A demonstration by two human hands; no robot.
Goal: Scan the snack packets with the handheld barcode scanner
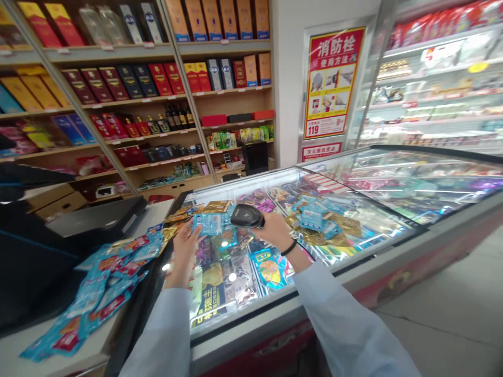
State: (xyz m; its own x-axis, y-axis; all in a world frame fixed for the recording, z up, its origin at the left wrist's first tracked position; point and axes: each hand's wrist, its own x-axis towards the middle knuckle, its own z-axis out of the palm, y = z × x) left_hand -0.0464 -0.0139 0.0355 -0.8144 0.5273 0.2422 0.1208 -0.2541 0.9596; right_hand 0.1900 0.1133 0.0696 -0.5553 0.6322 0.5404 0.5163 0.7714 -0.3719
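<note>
My right hand is wrapped round a black handheld barcode scanner, its head turned to the left over the freezer's glass top. A light blue snack packet is held in my left hand, its printed side up and close to the scanner's front. Gold packets lie just behind it on the glass. To the right of my right hand is a heap of blue packets and gold packets. More blue and red packets are piled on the counter at my left.
The glass-topped chest freezer runs across in front of me and off to the right. A dark checkout machine stands on the white counter at left. Shelves of boxed goods line the back wall, and a lit display fridge stands at right.
</note>
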